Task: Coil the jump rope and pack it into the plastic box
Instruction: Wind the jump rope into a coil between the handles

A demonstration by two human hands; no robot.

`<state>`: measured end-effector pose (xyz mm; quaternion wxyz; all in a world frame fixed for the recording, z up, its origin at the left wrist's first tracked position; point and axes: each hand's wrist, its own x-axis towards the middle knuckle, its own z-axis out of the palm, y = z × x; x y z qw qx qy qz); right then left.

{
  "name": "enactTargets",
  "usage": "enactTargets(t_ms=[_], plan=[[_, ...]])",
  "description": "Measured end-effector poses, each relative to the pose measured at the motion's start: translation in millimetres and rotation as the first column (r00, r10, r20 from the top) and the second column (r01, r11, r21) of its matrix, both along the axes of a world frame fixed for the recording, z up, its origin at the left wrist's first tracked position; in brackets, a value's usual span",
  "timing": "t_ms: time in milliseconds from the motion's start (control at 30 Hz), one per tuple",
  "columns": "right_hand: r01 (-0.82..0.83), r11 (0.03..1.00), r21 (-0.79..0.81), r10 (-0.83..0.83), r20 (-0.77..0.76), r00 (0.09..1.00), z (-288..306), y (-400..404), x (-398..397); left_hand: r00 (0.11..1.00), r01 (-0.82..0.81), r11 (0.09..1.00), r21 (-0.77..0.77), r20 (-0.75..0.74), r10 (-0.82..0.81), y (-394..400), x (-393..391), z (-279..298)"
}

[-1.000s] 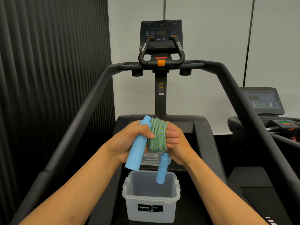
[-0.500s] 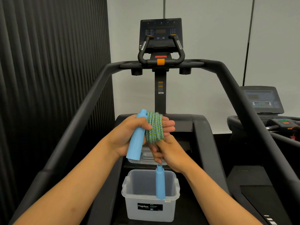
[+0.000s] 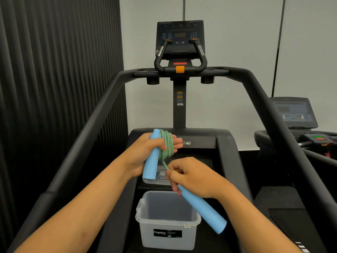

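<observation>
My left hand (image 3: 145,152) grips one light blue handle (image 3: 152,159) of the jump rope, held nearly upright. The green and blue braided rope (image 3: 166,143) is coiled round that hand's fingers. A short length of rope runs down from the coil to my right hand (image 3: 191,177), which pinches it where it meets the second blue handle (image 3: 202,210). That handle slants down to the right over the open clear plastic box (image 3: 168,234), which stands on the treadmill below both hands with nothing in it.
The box's clear lid (image 3: 158,177) lies on the treadmill deck just behind the box. Black treadmill rails (image 3: 85,128) run along both sides, with the console (image 3: 180,39) ahead. A second treadmill (image 3: 295,114) stands at the right, a dark slatted wall at the left.
My right hand has come off the coil and dropped lower, drawing out a short length of rope. The second handle has swung from hanging straight down to slanting right.
</observation>
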<state>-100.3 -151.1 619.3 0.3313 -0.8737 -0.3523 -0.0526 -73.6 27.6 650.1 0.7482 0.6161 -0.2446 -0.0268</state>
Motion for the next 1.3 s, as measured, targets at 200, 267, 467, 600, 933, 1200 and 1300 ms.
enactTargets(t_ms=[200, 267, 467, 600, 933, 1200, 1300], plan=[[0.005, 0.994, -0.112, -0.006, -0.014, 1.0, 13, -8, -7, 0.993, -0.116, 0.988, 0.102, 0.018, 0.114, 6, 8, -8], [0.033, 0.983, -0.183, -0.025, 0.047, 0.999, 21, -11, -7, 0.992, -0.126, 0.978, 0.165, 0.028, 0.123, 7, 8, -10], [0.161, 0.937, -0.309, -0.03, 0.391, 0.92, 57, -20, -5, 0.997, -0.076, 0.936, 0.343, 0.005, 0.079, 5, -2, -20], [0.151, 0.951, -0.269, -0.012, 0.457, 0.889, 66, -22, 1, 0.986, 0.159, 0.963, 0.217, -0.087, -0.143, 5, -4, -20], [-0.023, 0.989, -0.146, 0.082, 0.413, 0.907, 62, -25, 27, 0.931, 0.351, 0.926, 0.137, -0.157, -0.329, 9, -4, -24], [-0.206, 0.952, 0.227, 0.192, 0.081, 0.978, 41, -35, 43, 0.945, 0.323, 0.943, 0.082, -0.082, -0.317, 12, -1, -28], [-0.27, 0.878, 0.396, 0.307, -0.031, 0.951, 26, -30, 50, 0.941, 0.33, 0.942, 0.052, -0.093, -0.325, 9, -2, -26]])
